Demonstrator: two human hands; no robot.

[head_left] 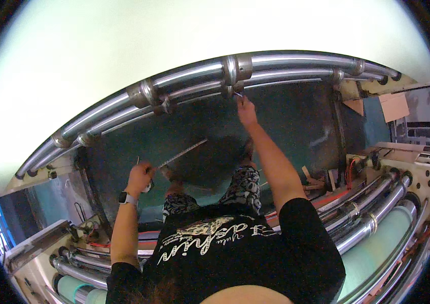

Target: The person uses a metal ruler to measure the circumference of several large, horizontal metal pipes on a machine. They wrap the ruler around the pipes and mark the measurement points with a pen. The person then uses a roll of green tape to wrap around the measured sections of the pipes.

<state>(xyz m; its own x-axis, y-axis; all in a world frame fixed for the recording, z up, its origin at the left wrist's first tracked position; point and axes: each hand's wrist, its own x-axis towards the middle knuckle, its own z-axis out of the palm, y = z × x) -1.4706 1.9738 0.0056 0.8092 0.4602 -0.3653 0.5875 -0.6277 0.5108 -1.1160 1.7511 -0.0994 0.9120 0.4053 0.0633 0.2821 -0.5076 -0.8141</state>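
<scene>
Nearest, at right, we note a pale green roller [377, 249]. Farther in, at left, the left hand [141, 176] is curled about a thin rod [138, 160]; we cannot tell what else it grips. Just right of it slants a pale strip [184, 152], contact unclear. Farther still, the right hand [246, 110] is closed on a slim tool [238, 95] beside a collar [228, 91] at the polished shafts [187, 78].

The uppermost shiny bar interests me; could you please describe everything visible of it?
The uppermost bar is long, round and silvery, apparently polished metal, looking arched in this fisheye view. It runs crosswise, above a similar bar in the picture, with several collars around it, some brownish. The right hand is below; I see no contact.
</scene>
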